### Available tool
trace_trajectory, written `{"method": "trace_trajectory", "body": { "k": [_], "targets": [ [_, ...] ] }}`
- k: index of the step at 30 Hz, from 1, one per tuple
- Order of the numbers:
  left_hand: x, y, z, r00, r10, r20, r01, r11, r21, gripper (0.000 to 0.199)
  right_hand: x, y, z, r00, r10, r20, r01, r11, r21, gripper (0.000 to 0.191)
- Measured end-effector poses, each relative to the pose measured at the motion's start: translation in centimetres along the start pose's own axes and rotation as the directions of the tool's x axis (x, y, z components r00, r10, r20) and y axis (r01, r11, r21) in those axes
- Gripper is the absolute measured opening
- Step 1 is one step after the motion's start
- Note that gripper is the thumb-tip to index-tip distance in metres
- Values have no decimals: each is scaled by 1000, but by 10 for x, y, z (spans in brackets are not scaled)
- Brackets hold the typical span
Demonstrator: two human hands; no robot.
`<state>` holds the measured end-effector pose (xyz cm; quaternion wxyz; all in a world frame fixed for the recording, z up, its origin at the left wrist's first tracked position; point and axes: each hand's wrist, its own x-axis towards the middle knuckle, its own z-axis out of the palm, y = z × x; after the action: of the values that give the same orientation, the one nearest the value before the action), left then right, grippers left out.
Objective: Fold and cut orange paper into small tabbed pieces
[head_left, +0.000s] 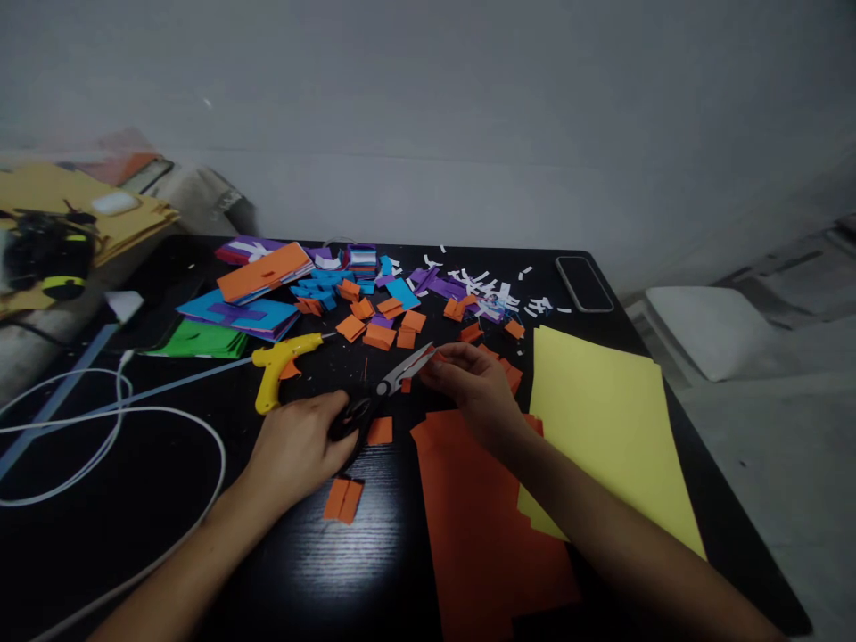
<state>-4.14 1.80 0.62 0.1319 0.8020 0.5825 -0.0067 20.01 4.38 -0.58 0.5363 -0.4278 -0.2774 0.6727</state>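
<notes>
My left hand (300, 441) is closed round the black handles of a pair of scissors (405, 369), whose blades are spread and point to the upper right. My right hand (476, 388) pinches a small orange paper piece (434, 358) at the blade tips. Just under the blades is a tiny orange scrap (406, 385). A folded orange piece (343, 500) and a flat orange piece (381, 431) lie near my left hand. Orange sheets (481, 517) are spread below my right hand, beside yellow sheets (608, 428) partly covered by my right forearm.
A yellow glue gun (274, 366) lies left of the scissors near a looping white cable (201, 415). Farther back are stacks of coloured paper (264, 272), several orange pieces (379, 335), white paper strips (491, 290) and a phone (584, 283). A white stool (709, 330) stands right.
</notes>
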Motion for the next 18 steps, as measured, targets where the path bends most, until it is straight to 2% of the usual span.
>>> {"method": "trace_trajectory", "body": {
  "k": [12, 18],
  "targets": [
    [-1, 0, 1, 1000, -1, 4, 1, 1000, -12, 25, 0, 0, -2, 1000, 10, -8, -10, 1000, -15, 24],
    [-1, -1, 3, 999, -27, -40, 23, 996, -83, 27, 2, 2, -3, 998, 28, -48, -30, 999, -35, 25]
  ]
}}
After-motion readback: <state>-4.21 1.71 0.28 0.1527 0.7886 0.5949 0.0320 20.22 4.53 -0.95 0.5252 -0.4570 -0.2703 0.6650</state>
